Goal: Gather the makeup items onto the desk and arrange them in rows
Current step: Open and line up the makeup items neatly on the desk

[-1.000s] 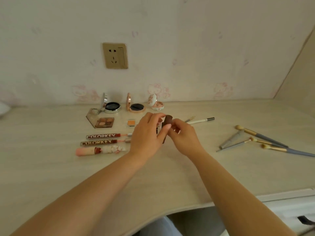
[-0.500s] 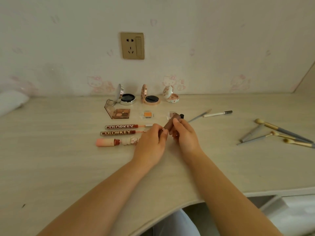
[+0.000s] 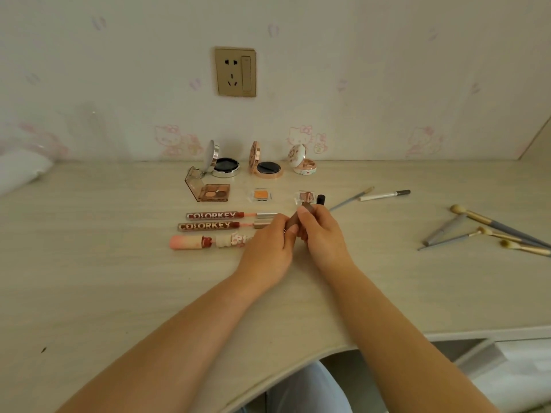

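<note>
Our left hand [image 3: 268, 248] and right hand [image 3: 323, 236] pinch a brown lipstick tube [image 3: 299, 215] together above the tabletop [image 3: 89, 278], at 3 o'clock of the two Colorkey lip glosses [image 3: 213, 220]; brushes [image 3: 489, 231] lie well apart at 3 o'clock.

Three open round compacts [image 3: 267, 167] by the desk's back edge; three small eyeshadow palettes [image 3: 208, 191]; three lip glosses [image 3: 215, 215]; perhaps five brushes [image 3: 489, 224]; one white pencil [image 3: 384, 195].
</note>
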### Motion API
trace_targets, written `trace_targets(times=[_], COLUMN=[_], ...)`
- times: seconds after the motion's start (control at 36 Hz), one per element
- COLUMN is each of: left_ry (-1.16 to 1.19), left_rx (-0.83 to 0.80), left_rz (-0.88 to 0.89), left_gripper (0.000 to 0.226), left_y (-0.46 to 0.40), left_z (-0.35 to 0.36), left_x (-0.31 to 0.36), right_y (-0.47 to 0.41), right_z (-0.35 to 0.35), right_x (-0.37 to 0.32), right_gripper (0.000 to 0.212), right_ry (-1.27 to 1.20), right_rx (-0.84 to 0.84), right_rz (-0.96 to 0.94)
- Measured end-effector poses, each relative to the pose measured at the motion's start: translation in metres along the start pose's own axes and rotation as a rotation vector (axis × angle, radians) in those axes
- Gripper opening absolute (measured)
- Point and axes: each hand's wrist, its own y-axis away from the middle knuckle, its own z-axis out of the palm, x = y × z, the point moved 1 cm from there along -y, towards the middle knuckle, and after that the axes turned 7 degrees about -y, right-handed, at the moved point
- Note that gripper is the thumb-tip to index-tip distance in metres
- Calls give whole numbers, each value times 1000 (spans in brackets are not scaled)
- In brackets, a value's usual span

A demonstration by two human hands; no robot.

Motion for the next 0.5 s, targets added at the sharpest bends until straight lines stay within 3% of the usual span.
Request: trace_targets(times=[0.22,0.5], left_ry=[28,64], left_rx=[-36,-44], left_rz=[0,-12], left_gripper=[23,19], left_y=[-1,-2], left_z=[-3,-2], left_x=[0,-4], right_y=[2,2], right_z=[-4,-4], right_x=[-4,-4], right_gripper=[22,21], right_ry=[133,101], right_rx=[-48,-60], right_rz=[-33,-23])
